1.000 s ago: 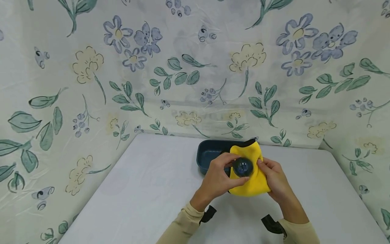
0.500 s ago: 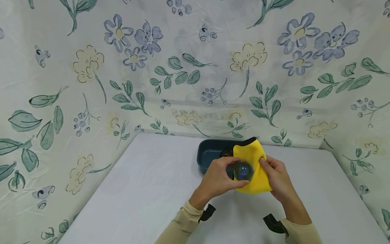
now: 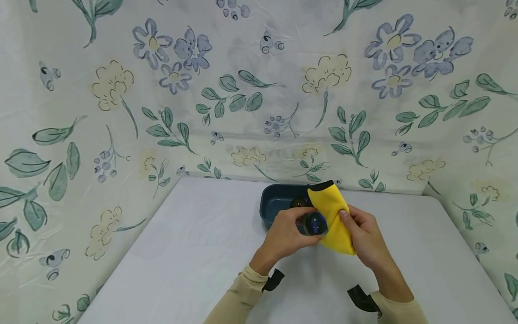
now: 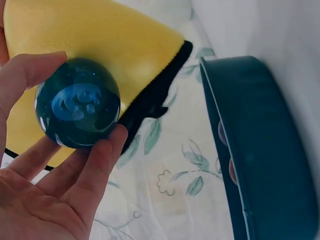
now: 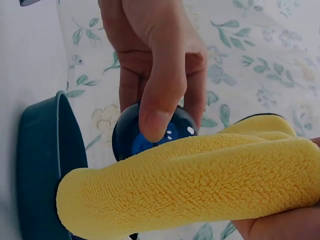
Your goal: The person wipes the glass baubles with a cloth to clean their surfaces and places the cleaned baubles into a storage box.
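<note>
Dark blue glass, a ball (image 3: 314, 223) sits gripped in the left hand (image 3: 285, 234), thumb on one side and fingertips (image 4: 107, 150) curled round the other; the left wrist view shows pale swirls inside it and the skin pressed against its surface. Touching the ball on its right side is a yellow cloth (image 3: 335, 216) with a black edge, fleecy in the right wrist view (image 5: 200, 185), where it lies folded across the lower part of the ball. The right hand (image 3: 364, 236) pinches this cloth, thumb on top and fingers behind, so the cloth stands up between the two hands with its upper corner tilted toward the far wall. Both hands hover above the table (image 3: 182, 252), in its middle toward the far edge, and cream sleeves (image 3: 238, 299) with dark wrist straps (image 3: 273, 280) run back toward the near edge. Just behind the hands, near the far edge, stands a dark blue tray (image 3: 275, 202) with rounded corners; the cloth hides its right end. Inside the tray a second round dark thing (image 3: 298, 203) shows partly, too hidden to tell more. Behind the table and at both its sides hangs a flowered sheet (image 3: 121, 112) printed with blue blooms, cream blooms and green leaves.
</note>
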